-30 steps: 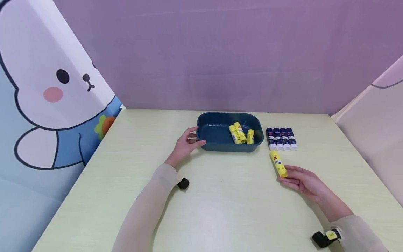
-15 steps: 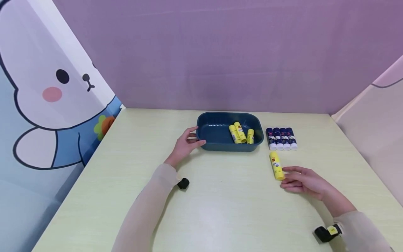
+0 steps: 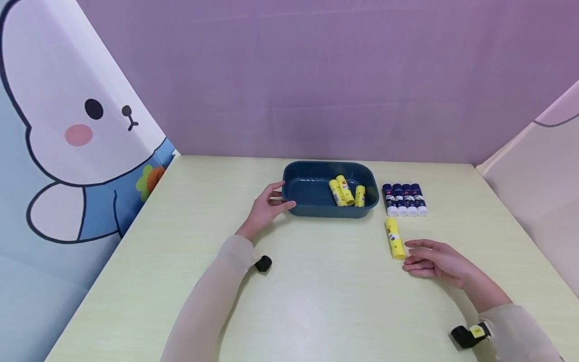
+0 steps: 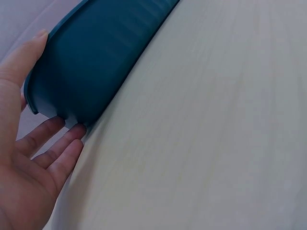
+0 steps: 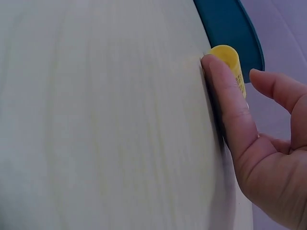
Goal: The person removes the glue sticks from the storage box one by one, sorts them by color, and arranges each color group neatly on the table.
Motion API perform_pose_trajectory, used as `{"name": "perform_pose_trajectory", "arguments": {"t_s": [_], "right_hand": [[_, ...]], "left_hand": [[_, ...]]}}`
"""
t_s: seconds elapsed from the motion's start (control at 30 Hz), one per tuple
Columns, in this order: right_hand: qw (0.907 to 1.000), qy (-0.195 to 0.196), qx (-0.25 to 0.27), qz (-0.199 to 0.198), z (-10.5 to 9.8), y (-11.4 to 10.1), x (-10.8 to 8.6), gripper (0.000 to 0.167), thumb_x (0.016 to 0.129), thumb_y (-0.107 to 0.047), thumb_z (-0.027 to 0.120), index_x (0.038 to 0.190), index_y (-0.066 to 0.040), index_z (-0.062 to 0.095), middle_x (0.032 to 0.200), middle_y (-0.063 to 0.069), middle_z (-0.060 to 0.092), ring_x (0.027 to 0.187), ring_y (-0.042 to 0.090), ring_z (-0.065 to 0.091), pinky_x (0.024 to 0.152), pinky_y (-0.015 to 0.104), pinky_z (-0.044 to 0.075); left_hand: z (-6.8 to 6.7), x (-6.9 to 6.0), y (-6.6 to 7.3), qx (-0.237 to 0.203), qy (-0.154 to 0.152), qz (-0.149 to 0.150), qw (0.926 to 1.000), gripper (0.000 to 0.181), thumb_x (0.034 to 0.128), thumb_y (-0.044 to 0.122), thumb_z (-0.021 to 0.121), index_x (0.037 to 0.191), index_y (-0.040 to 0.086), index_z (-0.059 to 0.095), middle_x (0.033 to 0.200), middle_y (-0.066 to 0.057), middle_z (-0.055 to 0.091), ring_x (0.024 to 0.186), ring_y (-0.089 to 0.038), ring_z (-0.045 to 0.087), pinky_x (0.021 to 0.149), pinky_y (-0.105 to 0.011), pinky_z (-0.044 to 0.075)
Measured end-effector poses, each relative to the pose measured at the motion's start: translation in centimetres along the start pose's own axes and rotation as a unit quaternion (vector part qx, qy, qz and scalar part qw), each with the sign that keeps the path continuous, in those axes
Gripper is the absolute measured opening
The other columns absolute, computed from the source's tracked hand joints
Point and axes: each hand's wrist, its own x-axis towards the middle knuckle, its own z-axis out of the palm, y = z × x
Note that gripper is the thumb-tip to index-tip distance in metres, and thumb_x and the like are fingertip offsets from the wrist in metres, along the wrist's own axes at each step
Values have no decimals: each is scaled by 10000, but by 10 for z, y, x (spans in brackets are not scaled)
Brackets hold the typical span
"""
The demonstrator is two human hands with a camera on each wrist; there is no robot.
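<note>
Left hand [image 3: 267, 206] holds the left end of the blue tray [image 3: 330, 211]; thumb at the near corner, other fingers clamped against the end wall, spread a bit; right hand [image 3: 436, 261] is empty, fingers relaxed and apart, tips just beside the loose yellow stick [image 3: 395, 239]; contact there: can't tell.

Loose yellow stick lies on the table [image 3: 307, 286], slightly slanted, to the right of the tray's near side; its far end sits near the row of navy-and-white sticks [image 3: 409, 199]; that row is four sticks, side by side, right of the tray.

Tray holds three yellow sticks [image 3: 346, 191] in its right half; two close together, third just right of them; purple backdrop [image 3: 316, 85] stands behind the table.
</note>
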Motion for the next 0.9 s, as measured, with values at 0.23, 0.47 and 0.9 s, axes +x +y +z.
{"name": "perform_pose_trajectory", "arguments": {"t_s": [0.23, 0.47, 0.9], "right_hand": [[9998, -108, -129, -137, -4, -10, -2, 422, 1060, -123, 481, 1422, 59, 362, 1020, 171, 714, 919, 274, 720, 841, 409, 568], [9987, -76, -380, -341, -6, -33, -2, 265, 1048, -88, 496, 1313, -87, 473, 1009, 152, 715, 906, 258, 722, 820, 383, 576], [9928, -102, -813, -873, 7, -68, 8, 231, 1026, -36, 514, 1207, -177, 535, 1033, 169, 693, 918, 242, 716, 820, 369, 576]], "left_hand": [[0, -4, 6, 4, -54, -8, 10000, 742, 885, 292, 783, 1512, 143, 414, 1309, -157, 571, 1172, -286, 609, 967, -432, 508], [0, -2, 2, 7, -24, 23, 10000, 744, 878, 310, 788, 1509, 163, 422, 1288, -125, 577, 1156, -257, 616, 960, -414, 513], [0, -7, 7, 45, 2, 11, 10000, 731, 889, 284, 780, 1511, 161, 417, 1296, -148, 573, 1161, -270, 616, 958, -419, 513]]}}
